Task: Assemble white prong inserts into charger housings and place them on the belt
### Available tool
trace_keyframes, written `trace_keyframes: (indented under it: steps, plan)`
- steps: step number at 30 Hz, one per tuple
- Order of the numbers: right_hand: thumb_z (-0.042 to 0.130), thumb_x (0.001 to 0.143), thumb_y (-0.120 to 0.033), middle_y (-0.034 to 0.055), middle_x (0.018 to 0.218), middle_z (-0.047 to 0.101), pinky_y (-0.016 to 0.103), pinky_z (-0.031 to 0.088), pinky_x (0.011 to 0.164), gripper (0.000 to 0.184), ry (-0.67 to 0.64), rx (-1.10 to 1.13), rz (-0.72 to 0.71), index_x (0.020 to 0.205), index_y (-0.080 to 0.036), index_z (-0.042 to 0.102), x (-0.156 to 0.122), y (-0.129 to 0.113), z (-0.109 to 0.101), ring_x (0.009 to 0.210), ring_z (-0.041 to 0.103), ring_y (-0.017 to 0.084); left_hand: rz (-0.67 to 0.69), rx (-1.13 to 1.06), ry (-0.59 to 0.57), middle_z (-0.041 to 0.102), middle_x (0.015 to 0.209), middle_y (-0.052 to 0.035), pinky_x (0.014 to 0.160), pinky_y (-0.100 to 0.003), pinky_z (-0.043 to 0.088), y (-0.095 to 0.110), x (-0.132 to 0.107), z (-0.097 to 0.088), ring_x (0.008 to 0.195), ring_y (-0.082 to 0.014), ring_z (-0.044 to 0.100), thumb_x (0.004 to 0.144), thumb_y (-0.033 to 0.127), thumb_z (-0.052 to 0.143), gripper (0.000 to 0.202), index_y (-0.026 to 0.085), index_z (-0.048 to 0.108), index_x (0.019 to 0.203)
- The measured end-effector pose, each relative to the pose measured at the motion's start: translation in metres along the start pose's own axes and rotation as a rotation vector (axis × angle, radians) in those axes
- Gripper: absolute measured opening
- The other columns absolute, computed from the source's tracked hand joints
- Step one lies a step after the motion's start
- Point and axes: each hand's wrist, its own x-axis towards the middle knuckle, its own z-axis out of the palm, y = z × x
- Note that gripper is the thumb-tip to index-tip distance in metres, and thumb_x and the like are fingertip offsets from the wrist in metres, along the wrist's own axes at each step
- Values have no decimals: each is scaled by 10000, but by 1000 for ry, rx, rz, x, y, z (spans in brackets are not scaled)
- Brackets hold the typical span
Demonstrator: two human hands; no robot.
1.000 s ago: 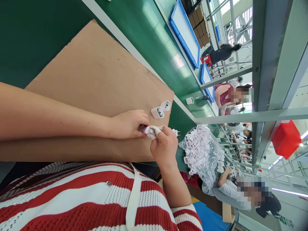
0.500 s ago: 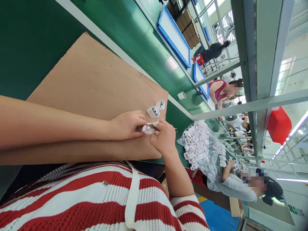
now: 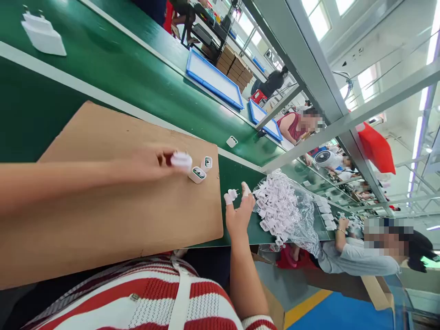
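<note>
My left hand, smeared by motion, is over the cardboard sheet with its fingers closed on a white plug adapter housing. Just beyond it, two white housings with open ends showing green parts inside stand side by side on the cardboard. Over the green table, right of the cardboard, is my right hand, thumb and forefinger spread apart and white covers on the fingertips. A small white plug piece with pins lies between these fingers, close to the thumb; whether they touch is unclear.
A clear plastic bag full of white plug parts lies right of my right hand. White adapters sit on the green belt behind a pale rail. Blue-rimmed trays stand farther off. A co-worker sits at the right.
My hands, together on a white piece before, have parted. The left carries a housing up and left; the right has opened and moved right, towards the bag. The camera view has shifted.
</note>
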Motion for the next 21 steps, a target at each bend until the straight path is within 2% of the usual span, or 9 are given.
trace_keyframes:
  steps: [3,6,10,12,15,16,17,19,21]
  plan:
    - [727,893,-436,203,1221,755,537,539,1054,448,-64,92,222,1224,-135,753,15,23,8,1151,673,336,-155,256,276,741,865,5,762,-305,408,-15,63,-34,914,-200,677,686,754,688,717,176,768,1102]
    - [761,815,-439,118,987,786,396,601,832,370,-70,438,435,1050,-155,782,26,30,16,887,715,242,-189,333,372,718,848,-31,825,-364,337,-41,126,-63,1219,-254,650,747,868,530,885,96,718,1137]
    - [871,647,-444,64,932,795,254,493,606,455,-50,832,640,1009,-183,781,27,25,14,748,676,160,-343,441,427,668,819,-39,828,-380,433,-71,171,-86,1242,-341,618,495,1020,524,914,236,681,939]
    - [909,587,-405,53,952,796,237,478,604,465,-82,943,702,983,-197,782,25,21,9,750,669,144,-331,384,323,632,811,-27,887,-428,418,-71,172,-86,1263,-347,564,420,1087,461,1052,207,675,957]
    - [934,567,-371,40,956,789,236,504,645,453,-138,1050,771,958,-207,773,23,16,4,772,670,134,-27,190,-84,622,825,-40,832,-476,315,-51,148,-73,1375,-357,472,525,1179,105,1190,219,676,937]
    - [932,583,-375,32,937,781,231,498,637,441,-161,1065,782,955,-208,764,23,14,3,759,662,126,58,169,-143,633,850,-52,814,-469,283,-42,135,-65,1422,-368,443,576,1161,12,1216,214,678,944]
    - [925,607,-385,21,908,769,224,482,616,426,-184,1070,784,954,-210,751,23,12,3,732,647,117,95,189,-78,642,869,-66,813,-459,253,-33,122,-56,1449,-380,427,626,1141,-8,1221,186,676,957]
    - [903,662,-401,-5,855,744,216,448,570,416,-231,1062,750,988,-222,718,24,6,4,675,613,104,112,270,171,686,943,-87,844,-448,281,-21,93,-34,1406,-375,489,721,1082,267,1058,155,694,1000]
    - [885,700,-398,-28,833,731,219,449,559,434,-280,1050,683,1054,-245,687,26,-1,6,649,602,105,159,263,135,731,1144,-83,933,-415,406,-15,65,-12,1270,-309,601,773,823,587,713,198,726,1087]
